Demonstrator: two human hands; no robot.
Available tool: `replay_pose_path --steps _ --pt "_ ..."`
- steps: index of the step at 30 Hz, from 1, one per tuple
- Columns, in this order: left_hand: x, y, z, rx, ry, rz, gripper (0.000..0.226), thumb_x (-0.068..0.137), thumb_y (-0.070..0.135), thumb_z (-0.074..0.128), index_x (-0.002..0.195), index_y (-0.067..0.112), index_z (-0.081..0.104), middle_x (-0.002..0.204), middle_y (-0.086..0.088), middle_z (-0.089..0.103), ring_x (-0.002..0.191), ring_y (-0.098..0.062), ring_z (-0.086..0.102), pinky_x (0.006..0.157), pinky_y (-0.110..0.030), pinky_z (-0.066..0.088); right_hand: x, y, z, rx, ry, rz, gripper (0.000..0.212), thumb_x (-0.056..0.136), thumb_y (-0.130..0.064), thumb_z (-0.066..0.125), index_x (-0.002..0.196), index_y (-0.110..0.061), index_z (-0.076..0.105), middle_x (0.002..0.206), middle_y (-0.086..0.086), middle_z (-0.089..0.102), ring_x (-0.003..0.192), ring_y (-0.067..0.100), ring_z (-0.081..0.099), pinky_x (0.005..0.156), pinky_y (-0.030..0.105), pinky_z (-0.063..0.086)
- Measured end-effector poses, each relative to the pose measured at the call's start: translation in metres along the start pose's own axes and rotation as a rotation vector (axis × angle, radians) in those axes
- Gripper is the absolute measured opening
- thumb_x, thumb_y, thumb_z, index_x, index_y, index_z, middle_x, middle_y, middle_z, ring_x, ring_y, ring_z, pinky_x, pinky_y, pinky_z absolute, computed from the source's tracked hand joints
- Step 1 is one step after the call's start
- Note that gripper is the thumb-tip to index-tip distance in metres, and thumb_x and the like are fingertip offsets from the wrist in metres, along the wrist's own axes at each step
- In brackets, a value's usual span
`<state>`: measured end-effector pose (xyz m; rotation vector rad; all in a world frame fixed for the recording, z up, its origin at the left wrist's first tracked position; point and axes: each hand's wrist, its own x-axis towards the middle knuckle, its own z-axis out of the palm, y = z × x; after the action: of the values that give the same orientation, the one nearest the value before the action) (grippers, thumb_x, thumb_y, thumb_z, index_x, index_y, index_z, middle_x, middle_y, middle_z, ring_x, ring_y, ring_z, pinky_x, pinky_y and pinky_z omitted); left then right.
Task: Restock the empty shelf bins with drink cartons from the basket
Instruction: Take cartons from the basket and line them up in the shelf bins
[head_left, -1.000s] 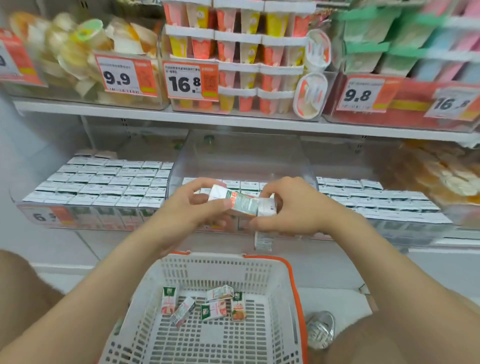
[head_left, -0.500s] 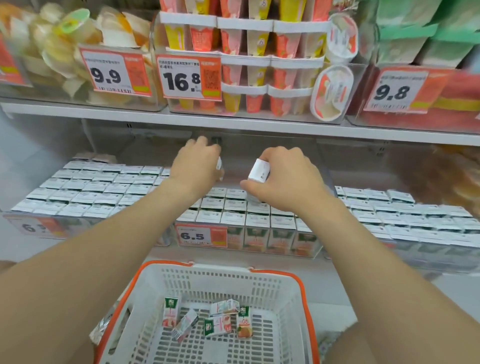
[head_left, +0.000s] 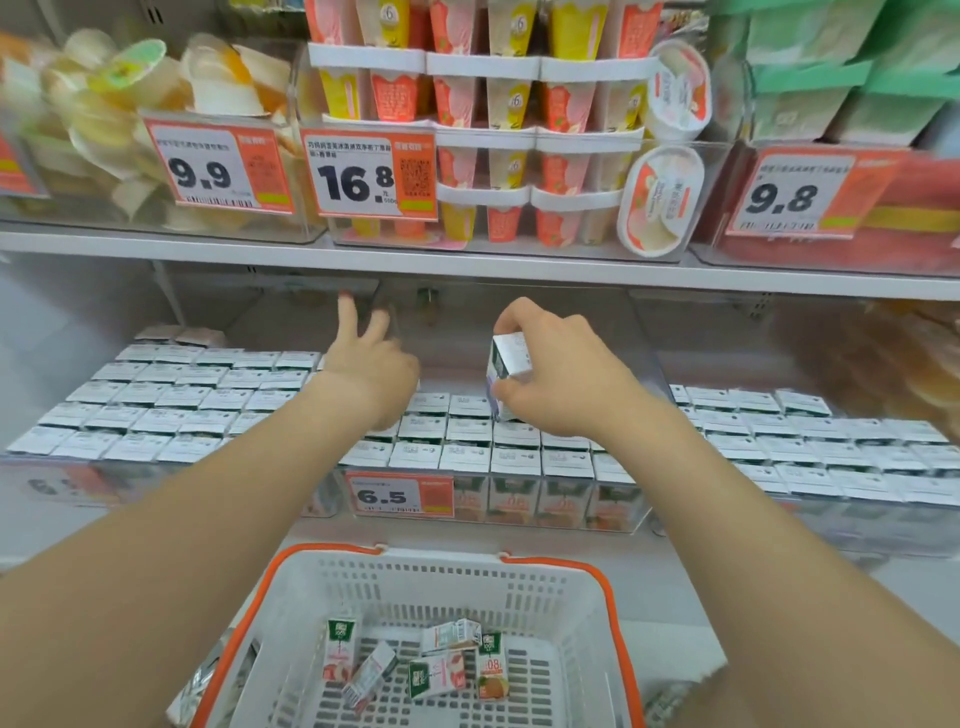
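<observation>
Drink carton (head_left: 506, 359) pinched by right hand (head_left: 566, 382), left hand (head_left: 373, 364) beside.

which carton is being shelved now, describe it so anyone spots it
Find the clear bin behind the 6.5 price tag. Above its rows the right hand grips one carton, the only one raised above its packed neighbours.

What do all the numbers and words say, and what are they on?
"9.9": upper left price tag.
"16.8": upper middle price tag.
"9.8": upper right price tag.
"6.5": lower price tag, on the middle carton bin.
"08": carton in the basket.
All the small print: too blurred to read.
</observation>
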<state>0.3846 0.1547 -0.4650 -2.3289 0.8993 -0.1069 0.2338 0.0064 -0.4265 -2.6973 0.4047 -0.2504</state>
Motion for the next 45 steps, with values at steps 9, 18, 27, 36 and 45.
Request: replay_pose_path --steps 9,18,27,36,45 --pt "-0.035 0.041 -0.057 -1.288 0.326 0.503 0.05 0.091 0.035 0.074 0.138 0.037 0.056 0.131 0.019 0.065 0.121 -0.002 0.06 0.101 -0.035 0.049 -0.048 0.026 -0.038 0.155 0.165 0.05 0.053 0.07 -0.022 0.073 0.119 -0.037 0.06 0.107 -0.019 0.067 0.109 0.02 0.054 0.083 0.032 0.042" --pt "-0.046 0.121 -0.129 -1.556 0.397 0.606 0.03 0.092 0.021 0.079 0.12 0.023 0.069 0.102 0.009 0.079 0.091 -0.008 0.075 0.089 -0.035 0.06 -0.097 0.093 -0.081 0.204 0.4 0.126 0.038 0.095 -0.031 0.07 0.132 -0.033 0.064 0.117 -0.01 0.067 0.11 0.02 0.061 0.092 0.032 0.049" --pt "-0.038 0.213 -0.168 -1.145 0.679 0.43 0.024 0.095 0.018 0.056 0.116 0.025 0.064 0.113 0.006 0.061 0.104 -0.022 0.061 0.087 -0.044 0.054 -0.113 0.206 -0.112 -0.183 0.414 0.382 0.048 0.098 -0.004 0.064 0.143 -0.015 0.052 0.134 0.015 0.056 0.12 0.037 0.054 0.089 0.041 0.044" --pt "-0.006 0.276 -0.179 -0.864 0.309 0.568 0.059 0.105 0.044 0.041 0.155 0.015 0.039 0.169 -0.007 0.026 0.156 -0.028 0.019 0.123 -0.05 0.02 -0.099 0.277 -0.096 -0.392 0.341 0.449 0.072 0.078 0.023 0.058 0.136 -0.018 0.051 0.122 0.013 0.049 0.106 0.038 0.052 0.078 0.041 0.043" --pt "0.025 0.317 -0.183 -0.843 0.14 0.601 0.07 0.101 0.043 0.031 0.165 0.019 0.016 0.174 -0.002 0.008 0.16 -0.034 0.0 0.126 -0.063 -0.005 -0.084 0.302 -0.088 -0.446 0.033 0.427 0.068 0.088 0.013 0.052 0.146 -0.021 0.048 0.122 0.012 0.065 0.116 0.037 0.058 0.088 0.046 0.046"
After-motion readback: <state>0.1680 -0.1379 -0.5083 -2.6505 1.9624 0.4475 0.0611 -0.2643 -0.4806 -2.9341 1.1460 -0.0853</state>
